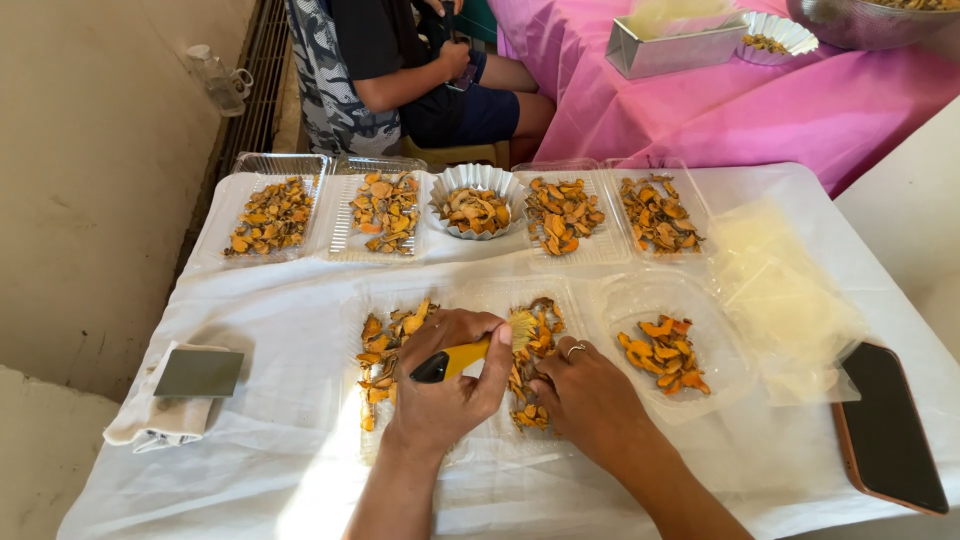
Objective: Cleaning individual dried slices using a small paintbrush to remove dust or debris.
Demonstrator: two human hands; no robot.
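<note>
The left hand (445, 385) was closed around a small brush with a yellow and black handle (455, 361), its long axis slanting up to the right, bristles toward the far trays. The right hand (590, 392) pressed orange dried slices (530, 345) in a clear plastic tray (590, 300) on a white cloth-covered table (250, 330), beside a beige wall (90, 150).

Brush (470, 355): yellow handle, black butt end, pale bristles; held near-level, bristle end angled up-right over tray. Orange-yellow dried slices (530, 375): thin, curled, irregular; scattered in loose heap inside clear plastic tray (585, 300), near table's front middle; part of heap hidden under hands.
</note>
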